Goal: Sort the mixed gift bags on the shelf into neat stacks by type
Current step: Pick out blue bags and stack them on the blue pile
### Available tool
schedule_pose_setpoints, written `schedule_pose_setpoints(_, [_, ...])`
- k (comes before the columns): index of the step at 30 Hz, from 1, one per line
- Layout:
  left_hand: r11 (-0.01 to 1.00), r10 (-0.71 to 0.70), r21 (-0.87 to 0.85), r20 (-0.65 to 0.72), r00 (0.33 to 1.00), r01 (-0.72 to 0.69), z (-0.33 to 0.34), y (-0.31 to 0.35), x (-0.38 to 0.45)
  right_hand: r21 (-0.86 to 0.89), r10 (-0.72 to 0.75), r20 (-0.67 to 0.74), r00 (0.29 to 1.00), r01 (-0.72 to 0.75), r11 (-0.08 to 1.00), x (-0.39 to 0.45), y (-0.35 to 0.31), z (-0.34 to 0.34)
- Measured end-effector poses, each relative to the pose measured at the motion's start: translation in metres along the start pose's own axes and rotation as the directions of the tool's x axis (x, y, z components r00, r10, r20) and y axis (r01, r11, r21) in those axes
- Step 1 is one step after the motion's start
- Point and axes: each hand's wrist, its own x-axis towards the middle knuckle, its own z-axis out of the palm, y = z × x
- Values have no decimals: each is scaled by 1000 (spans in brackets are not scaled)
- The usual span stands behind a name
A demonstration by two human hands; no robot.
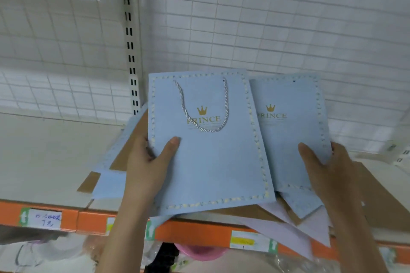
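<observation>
Two matching blue bags, upright, overlapping: left hand (148,162) pinches front bag (210,155); right hand (328,166) pinches rear bag (292,135), just rightward.

White wire-grid back panel (288,17) lines the rear of the unit. Cream slotted metal upright (130,35) with paired black slots separates two bays. Cream flat shelf deck (44,157) runs across the left bay. Orange shelf-edge strip (88,221) carries a white handwritten price label (45,217) and a yellow-and-white label (249,242). Lighting even, diffuse; a shadow falls across the upper left panel
</observation>
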Motion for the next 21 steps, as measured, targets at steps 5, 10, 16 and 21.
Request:
schedule_pose_setpoints(5, [999, -11, -39, 21, 1000, 12, 77, 11, -34, 10, 22, 24, 999, -22, 1000, 10, 49, -59])
schedule_pose_setpoints(10, [998, -48, -31, 88, 995, 51, 173, 15, -86, 57, 86, 58, 995, -89, 994, 28, 121, -122])
schedule_pose_setpoints(16, [998, -18, 55, 139, 990, 10, 275, 6, -151, 15, 147, 41, 988, -148, 989, 53, 193, -203])
schedule_pose_setpoints(21, [985, -28, 172, 114, 993, 8, 318, 1, -169, 25, 209, 92, 974, -212, 977, 75, 239, -225])
